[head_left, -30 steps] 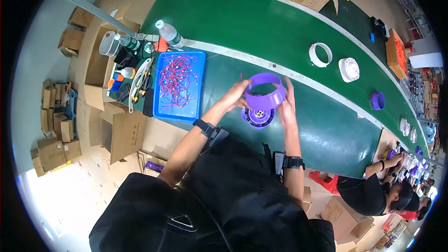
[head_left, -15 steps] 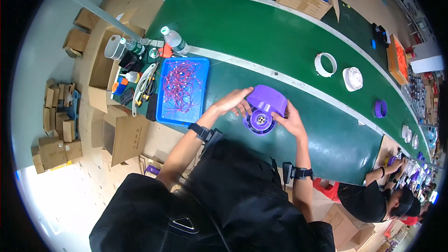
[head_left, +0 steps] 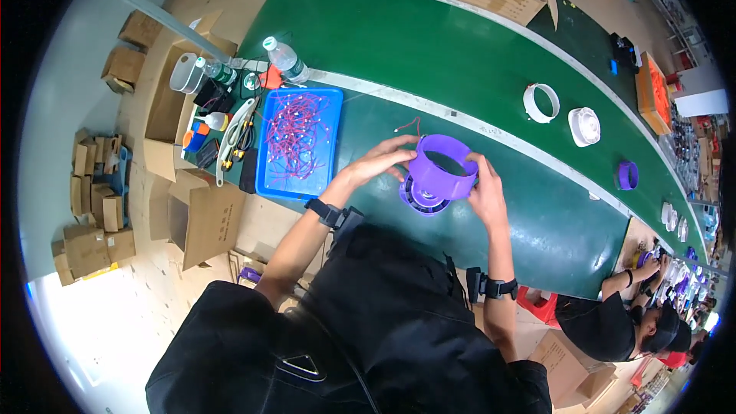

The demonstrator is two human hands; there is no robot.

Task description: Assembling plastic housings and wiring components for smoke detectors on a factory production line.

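Between my two hands is a purple plastic ring, tilted so that I look through its opening to the green bench. My left hand grips its left side, and my right hand closes on its right rim with the thumb near the edge. A thin red wire sticks out beyond the ring by my left fingertips. Below the ring, on the bench, sits a round purple part with a dark slotted band; the ring covers much of it. I cannot tell whether the two touch.
Left of my hands lies a blue tray of red wires, beside tools and a water bottle. Beyond a pale rail, the green belt carries a white ring, a white housing and another purple ring. A co-worker sits at right.
The purple ring has tipped, so its opening now shows and it covers more of the round part. A red wire has come into sight. White parts on the belt have shifted slightly right.
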